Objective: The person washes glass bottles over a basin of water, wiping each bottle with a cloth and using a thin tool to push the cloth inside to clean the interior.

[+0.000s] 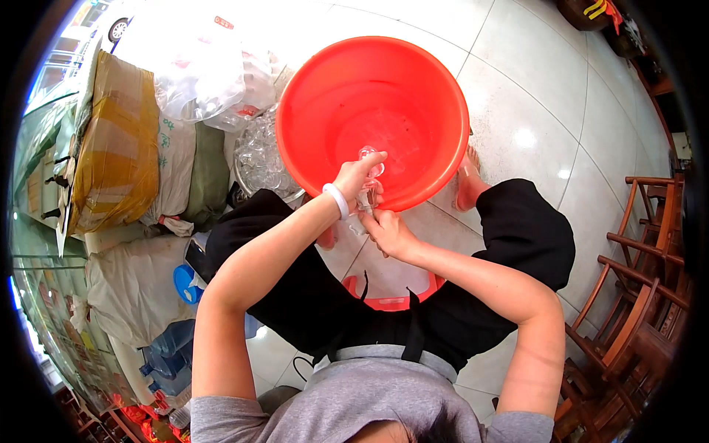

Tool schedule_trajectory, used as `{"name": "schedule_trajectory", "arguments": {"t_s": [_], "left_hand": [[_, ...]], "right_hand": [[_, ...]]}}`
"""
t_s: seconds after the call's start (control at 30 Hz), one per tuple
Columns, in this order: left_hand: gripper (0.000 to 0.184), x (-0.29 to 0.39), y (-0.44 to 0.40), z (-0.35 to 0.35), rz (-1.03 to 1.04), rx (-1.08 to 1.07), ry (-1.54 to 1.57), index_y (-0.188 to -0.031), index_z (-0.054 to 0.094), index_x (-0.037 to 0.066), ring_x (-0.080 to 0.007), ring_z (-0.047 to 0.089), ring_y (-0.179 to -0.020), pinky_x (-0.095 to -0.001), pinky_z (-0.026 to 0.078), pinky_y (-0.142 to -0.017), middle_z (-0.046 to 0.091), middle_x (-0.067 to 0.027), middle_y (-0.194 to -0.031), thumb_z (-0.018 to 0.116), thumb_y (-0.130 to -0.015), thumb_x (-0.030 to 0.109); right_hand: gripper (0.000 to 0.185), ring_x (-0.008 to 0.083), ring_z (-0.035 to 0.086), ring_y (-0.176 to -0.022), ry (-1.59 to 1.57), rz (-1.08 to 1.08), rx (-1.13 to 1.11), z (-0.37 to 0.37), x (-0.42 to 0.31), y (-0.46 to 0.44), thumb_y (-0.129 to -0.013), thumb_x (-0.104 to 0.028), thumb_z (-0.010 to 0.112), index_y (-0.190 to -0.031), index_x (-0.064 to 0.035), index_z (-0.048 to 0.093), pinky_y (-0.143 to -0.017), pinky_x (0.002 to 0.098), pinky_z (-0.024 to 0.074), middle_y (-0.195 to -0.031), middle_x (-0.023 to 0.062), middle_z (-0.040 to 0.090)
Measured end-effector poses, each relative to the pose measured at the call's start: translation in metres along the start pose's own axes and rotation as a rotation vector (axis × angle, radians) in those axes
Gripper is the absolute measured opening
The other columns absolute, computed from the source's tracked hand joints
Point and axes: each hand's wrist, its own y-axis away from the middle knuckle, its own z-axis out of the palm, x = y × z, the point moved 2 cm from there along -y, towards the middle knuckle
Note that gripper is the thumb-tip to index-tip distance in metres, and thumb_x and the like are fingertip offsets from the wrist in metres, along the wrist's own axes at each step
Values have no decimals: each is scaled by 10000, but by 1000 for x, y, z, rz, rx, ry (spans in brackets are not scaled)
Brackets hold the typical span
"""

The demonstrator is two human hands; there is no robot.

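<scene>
A clear, shiny glass-like piece (pixel 367 196) with a rounded end is between my hands, over the near rim of a large red tub (pixel 295 88). My left hand (pixel 354 179), with a white band on its wrist, is closed around the piece, thumb stretched along its upper side. Closed just below it, my right hand (pixel 393 235) grips the lower end, where something pale and translucent shows by the fingers. I cannot make out the exact kind of piece. Shallow clear water seems to lie in the tub's bottom.
Left of the tub, a basin holds a heap of clear glass-like pieces (pixel 262 159). Behind it lie clear plastic bags (pixel 199 81), a taped cardboard box (pixel 118 140) and sacks (pixel 210 170). A blue lid (pixel 187 284) is lower left. Wooden chairs (pixel 635 295) stand right on pale tiles.
</scene>
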Motion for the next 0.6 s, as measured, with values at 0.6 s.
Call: {"name": "schedule_trajectory", "arguments": {"t_s": [0.6], "left_hand": [[415, 1, 1, 1, 0, -11, -29, -874, 481, 54, -189, 519, -432, -304, 460, -417, 505, -79, -569, 645, -754, 416]], "right_hand": [[331, 388, 578, -767, 5, -74, 58, 1, 3, -2, -863, -251, 463, -931, 68, 519, -676, 423, 440, -752, 249, 568]]}}
